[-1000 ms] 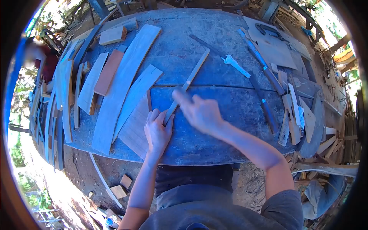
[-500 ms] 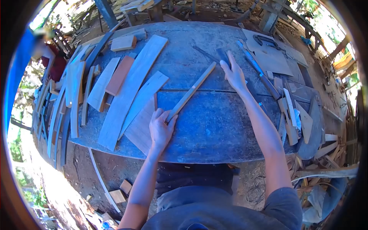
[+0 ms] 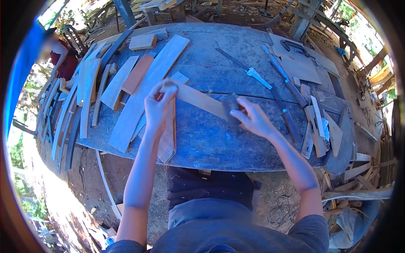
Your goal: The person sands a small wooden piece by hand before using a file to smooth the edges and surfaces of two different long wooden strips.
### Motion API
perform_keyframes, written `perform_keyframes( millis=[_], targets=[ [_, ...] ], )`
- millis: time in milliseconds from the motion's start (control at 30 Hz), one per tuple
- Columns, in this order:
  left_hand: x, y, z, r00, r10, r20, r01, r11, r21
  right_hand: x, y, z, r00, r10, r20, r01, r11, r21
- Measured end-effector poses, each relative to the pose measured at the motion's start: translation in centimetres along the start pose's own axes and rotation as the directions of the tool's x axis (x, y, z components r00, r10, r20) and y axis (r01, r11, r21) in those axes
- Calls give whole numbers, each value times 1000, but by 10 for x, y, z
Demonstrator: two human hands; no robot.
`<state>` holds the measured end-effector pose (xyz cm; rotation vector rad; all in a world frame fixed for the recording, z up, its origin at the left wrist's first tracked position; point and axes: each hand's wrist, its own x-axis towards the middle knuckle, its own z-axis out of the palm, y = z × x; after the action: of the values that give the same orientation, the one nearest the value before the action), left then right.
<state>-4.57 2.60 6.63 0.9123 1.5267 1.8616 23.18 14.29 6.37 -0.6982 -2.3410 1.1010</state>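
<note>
My left hand (image 3: 157, 107) pinches the upper left end of a light wooden strip (image 3: 200, 100), held with its broad face up above the blue worktable (image 3: 202, 156). At the strip's other end, my right hand (image 3: 254, 117) grips a small dark block (image 3: 230, 109), which touches the wood. Beyond my right hand lies a thin saw-like blade (image 3: 231, 57) with a pale wrapped handle (image 3: 258, 78). Under and beside my left forearm are a pointed board (image 3: 168, 141) and a long pale plank (image 3: 147, 95).
More boards and a reddish block (image 3: 138, 74) cover the table's left side. To the right lie a blue-edged tool (image 3: 276, 63), a dark clamp (image 3: 295, 45), a dark-handled tool (image 3: 291, 122) and wooden pieces. A person in red (image 3: 63, 59) is at the far left.
The strip has turned from edge-on to broad face up and now slants down to the right. My right hand has come back toward me with the dark block onto it; my left hand has moved up.
</note>
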Motion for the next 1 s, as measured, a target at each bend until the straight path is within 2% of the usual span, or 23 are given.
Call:
perform_keyframes(
  millis=[33, 67, 100, 133, 167, 233, 267, 300, 333, 400, 433, 467, 533, 567, 600, 633, 667, 733, 800, 833, 900, 933, 1000],
  targets=[
    [-2, 4, 11, 999, -24, 31, 27, 994, -103, -5, 0, 13, 999, 12, -35, -6, 986, 166],
    [-8, -1, 23, 989, -139, 50, 144, 979, -141, -10, -3, 21, 999, 14, -37, -8, 987, 162],
    [-18, -9, 36, 966, -250, 71, 259, 950, -175, -11, -10, 31, 989, 115, -95, -72, 928, 367],
    [-34, -17, 49, 934, -317, 164, 340, 931, -135, -13, -17, 42, 967, 221, -127, -114, 821, 560],
    [-52, -24, 63, 890, -381, 251, 412, 907, -87, -15, -18, 54, 952, 212, -221, -70, 853, 517],
    [-84, -24, 88, 805, -523, 279, 590, 756, -285, -23, -27, 70, 947, 209, -245, -53, 851, 522],
    [-86, -22, 88, 804, -526, 277, 591, 753, -288, -25, -30, 71, 940, 209, -269, -40, 851, 523],
    [-88, -20, 87, 798, -513, 317, 596, 750, -287, -28, -33, 67, 945, 245, -218, -69, 799, 598],
    [-90, -19, 84, 790, -499, 357, 601, 746, -288, -30, -35, 59, 945, 249, -213, -76, 800, 595],
    [-84, -30, 72, 768, -503, 397, 628, 712, -314, -30, -38, 40, 916, 376, -142, -171, 685, 708],
    [-82, -33, 66, 756, -489, 435, 635, 709, -307, -28, -39, 36, 906, 399, -143, -153, 623, 767],
    [-81, -36, 64, 742, -474, 474, 642, 707, -298, -29, -41, 33, 905, 399, -147, -150, 623, 768],
    [-82, -31, 68, 754, -487, 441, 639, 701, -319, -31, -44, 29, 866, 499, -17, -243, 450, 859],
    [-82, -27, 69, 698, -546, 464, 712, 599, -367, -32, -47, 34, 875, 484, -18, -264, 508, 820],
    [-83, -24, 70, 634, -598, 490, 773, 482, -411, -36, -44, 39, 874, 485, -17, -266, 508, 819],
    [-83, -25, 69, 631, -601, 490, 775, 478, -412, -40, -37, 47, 910, 411, -53, -229, 606, 762],
    [-82, -26, 66, 633, -601, 489, 774, 493, -397, -43, -33, 51, 940, 331, -82, -183, 692, 698],
    [-85, -20, 66, 637, -605, 479, 771, 505, -387, -46, -43, 43, 949, 313, -29, -196, 661, 724],
    [-90, -12, 76, 740, -585, 332, 672, 665, -326, -48, -49, 32, 979, 184, 91, -201, 766, 611],
    [-90, -14, 77, 740, -584, 333, 672, 665, -327, -48, -49, 32, 979, 184, 91, -201, 767, 609],
    [-89, -22, 80, 818, -509, 270, 573, 762, -301, -49, -47, 29, 948, 198, 251, -318, 658, 682],
    [-87, -24, 79, 817, -507, 275, 574, 762, -299, -50, -46, 28, 949, 200, 245, -315, 660, 682],
    [-82, -27, 69, 725, -544, 421, 675, 683, -279, -52, -43, 29, 926, 189, 327, -377, 433, 818]
  ],
)
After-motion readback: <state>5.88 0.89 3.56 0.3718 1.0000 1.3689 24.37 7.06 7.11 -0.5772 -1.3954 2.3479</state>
